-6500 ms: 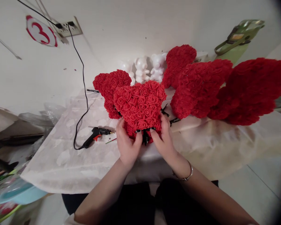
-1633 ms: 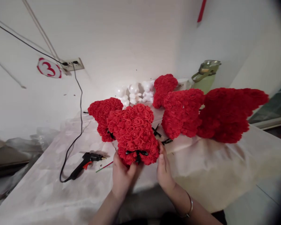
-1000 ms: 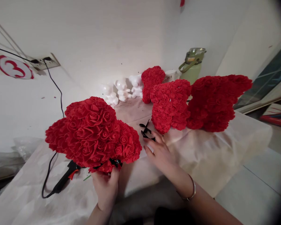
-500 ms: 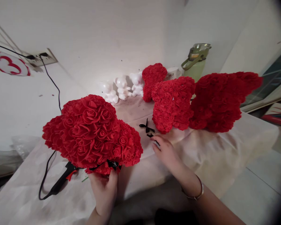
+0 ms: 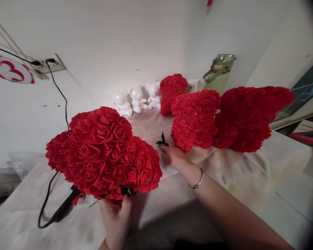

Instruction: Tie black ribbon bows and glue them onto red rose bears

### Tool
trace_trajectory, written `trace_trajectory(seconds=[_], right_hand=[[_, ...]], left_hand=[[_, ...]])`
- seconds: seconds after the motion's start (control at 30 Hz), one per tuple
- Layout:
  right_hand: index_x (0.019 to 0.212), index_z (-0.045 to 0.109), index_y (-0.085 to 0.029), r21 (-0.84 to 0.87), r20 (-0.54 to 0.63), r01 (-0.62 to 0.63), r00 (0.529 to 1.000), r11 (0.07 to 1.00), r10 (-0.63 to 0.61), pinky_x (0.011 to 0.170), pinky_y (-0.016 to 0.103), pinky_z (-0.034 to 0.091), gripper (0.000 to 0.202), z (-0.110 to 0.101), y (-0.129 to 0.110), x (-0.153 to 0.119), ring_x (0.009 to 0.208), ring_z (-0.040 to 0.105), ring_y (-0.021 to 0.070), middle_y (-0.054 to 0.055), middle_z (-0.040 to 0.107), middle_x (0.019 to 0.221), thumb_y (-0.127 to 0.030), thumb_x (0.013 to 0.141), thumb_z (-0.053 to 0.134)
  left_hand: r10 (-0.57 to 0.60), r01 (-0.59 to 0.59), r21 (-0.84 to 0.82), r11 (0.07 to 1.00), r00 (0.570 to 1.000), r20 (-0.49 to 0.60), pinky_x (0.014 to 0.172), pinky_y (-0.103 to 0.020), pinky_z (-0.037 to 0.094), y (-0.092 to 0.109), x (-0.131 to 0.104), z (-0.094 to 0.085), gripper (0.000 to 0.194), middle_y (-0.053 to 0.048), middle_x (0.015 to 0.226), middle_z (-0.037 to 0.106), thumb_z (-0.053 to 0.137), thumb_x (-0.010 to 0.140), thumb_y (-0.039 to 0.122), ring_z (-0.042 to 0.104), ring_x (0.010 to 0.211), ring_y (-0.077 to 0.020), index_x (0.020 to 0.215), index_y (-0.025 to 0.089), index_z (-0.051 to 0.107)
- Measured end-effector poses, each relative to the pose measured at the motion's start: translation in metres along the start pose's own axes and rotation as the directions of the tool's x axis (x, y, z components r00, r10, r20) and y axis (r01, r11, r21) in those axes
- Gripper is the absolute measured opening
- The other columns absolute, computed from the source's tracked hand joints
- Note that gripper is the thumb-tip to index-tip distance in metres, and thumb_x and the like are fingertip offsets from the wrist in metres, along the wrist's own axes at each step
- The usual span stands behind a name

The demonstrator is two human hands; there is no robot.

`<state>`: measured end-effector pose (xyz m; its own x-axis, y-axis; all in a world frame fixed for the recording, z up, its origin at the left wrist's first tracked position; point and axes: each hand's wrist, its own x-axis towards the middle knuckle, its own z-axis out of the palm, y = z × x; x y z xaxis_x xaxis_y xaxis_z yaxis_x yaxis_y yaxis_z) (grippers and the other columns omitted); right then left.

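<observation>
A large bear shape covered in red foam roses [image 5: 99, 149] is held at its underside by my left hand [image 5: 116, 217], with the thumb by a black ribbon [image 5: 127, 191]. My right hand [image 5: 172, 156] reaches over the cloth to a small black bow [image 5: 161, 141], its fingers bent at the bow's lower edge. Whether those fingertips grip anything is hidden. Just beyond the right hand stands another red rose bear [image 5: 194, 119].
Three white foam bears [image 5: 138, 99] and a small red bear [image 5: 172, 92] stand by the wall. More red rose figures [image 5: 245, 118] and a green bottle [image 5: 219, 74] are at right. A black corded tool [image 5: 64, 208] lies at left on the cloth-covered table [image 5: 18, 211].
My right hand has moved forward and slightly left to the black bow. My left hand still holds the large red bear, which sits slightly lower in view.
</observation>
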<state>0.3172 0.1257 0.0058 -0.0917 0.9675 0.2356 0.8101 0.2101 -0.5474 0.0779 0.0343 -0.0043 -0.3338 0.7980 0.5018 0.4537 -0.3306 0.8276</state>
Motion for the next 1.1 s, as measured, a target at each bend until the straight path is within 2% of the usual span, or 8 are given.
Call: trace_trajectory(seconds=[0.13,0.27,0.37,0.5,0.63,0.8,0.93,1.1], right_hand=[[0.094,0.069,-0.015,-0.051,0.041,-0.027,0.999,0.998,0.029,0.092,0.032,0.048,0.023,0.0,-0.001,-0.017,0.103,0.064,0.0206,0.012,0.069,0.113,-0.01,0.089,0.047],[0.106,0.068,-0.012,-0.086,0.047,-0.065,0.997,0.994,0.069,0.092,0.039,0.051,0.027,0.002,-0.009,-0.065,0.107,0.065,0.0258,0.016,0.062,0.127,-0.018,0.091,0.046],[0.115,0.067,-0.012,-0.108,-0.025,-0.059,0.998,0.992,0.057,0.097,0.04,0.051,0.034,0.008,-0.013,-0.098,0.114,0.062,0.0265,0.014,0.063,0.128,-0.018,0.088,0.048],[0.118,0.068,-0.015,-0.152,-0.134,0.0,0.991,0.988,-0.021,0.1,0.041,0.049,0.036,0.018,-0.014,-0.115,0.112,0.062,0.0265,0.01,0.065,0.126,-0.019,0.088,0.048],[0.115,0.069,-0.015,-0.144,-0.16,0.003,0.987,0.99,-0.026,0.098,0.041,0.05,0.035,0.02,-0.016,-0.114,0.109,0.063,0.0265,0.01,0.066,0.124,-0.02,0.087,0.05],[0.118,0.068,-0.014,-0.114,-0.109,-0.016,0.994,0.993,0.004,0.101,0.042,0.048,0.037,0.013,-0.021,-0.112,0.113,0.061,0.0279,0.011,0.065,0.125,-0.019,0.085,0.05],[0.121,0.067,-0.013,-0.116,-0.063,-0.033,0.998,0.993,0.026,0.102,0.045,0.048,0.04,0.009,-0.024,-0.112,0.116,0.059,0.0306,0.012,0.064,0.128,-0.02,0.086,0.049],[0.122,0.066,-0.012,-0.101,-0.049,-0.03,0.998,0.994,0.025,0.102,0.047,0.048,0.041,0.012,-0.022,-0.112,0.116,0.06,0.0315,0.013,0.063,0.129,-0.02,0.086,0.049]], left_hand=[[0.015,-0.015,0.031,0.999,1.0,0.016,0.065,-0.029,0.049,-0.005,0.0,-0.001,0.035,-0.004,0.084,0.06,0.068,0.071,0.034,0.058,0.071,-0.018,0.096,0.017,0.052],[-0.015,0.014,0.01,1.0,0.999,0.032,0.065,-0.028,0.049,-0.014,-0.001,-0.001,0.036,-0.004,0.087,0.059,0.069,0.071,0.036,0.057,0.073,-0.0172,0.098,0.017,0.052],[-0.004,0.004,0.0,1.0,1.0,0.017,0.068,-0.028,0.05,-0.014,0.0,0.003,0.038,-0.004,0.09,0.059,0.069,0.072,0.036,0.058,0.077,-0.0174,0.101,0.017,0.052],[0.022,-0.019,-0.051,0.999,0.997,0.068,0.078,-0.03,0.051,-0.001,0.012,0.015,0.042,-0.005,0.096,0.06,0.069,0.074,0.036,0.06,0.086,-0.0194,0.109,0.018,0.052],[0.078,-0.079,-0.003,0.997,0.983,0.166,0.079,-0.034,0.051,0.025,0.042,0.044,0.042,-0.005,0.095,0.06,0.065,0.076,0.037,0.061,0.086,-0.0207,0.11,0.018,0.05],[0.094,-0.129,0.171,0.977,0.976,0.196,0.086,-0.04,0.049,0.042,0.086,0.098,0.042,-0.008,0.102,0.058,0.065,0.075,0.036,0.06,0.096,-0.0242,0.109,0.017,0.048],[0.038,-0.085,0.221,0.971,0.977,0.209,0.089,-0.042,0.049,0.028,0.102,0.132,0.047,-0.015,0.111,0.057,0.063,0.076,0.032,0.061,0.104,-0.0277,0.115,0.013,0.045],[-0.044,-0.023,0.296,0.955,0.975,0.218,0.086,-0.047,0.051,0.003,0.099,0.144,0.05,-0.022,0.11,0.059,0.061,0.079,0.031,0.063,0.103,-0.0335,0.12,0.009,0.043]])
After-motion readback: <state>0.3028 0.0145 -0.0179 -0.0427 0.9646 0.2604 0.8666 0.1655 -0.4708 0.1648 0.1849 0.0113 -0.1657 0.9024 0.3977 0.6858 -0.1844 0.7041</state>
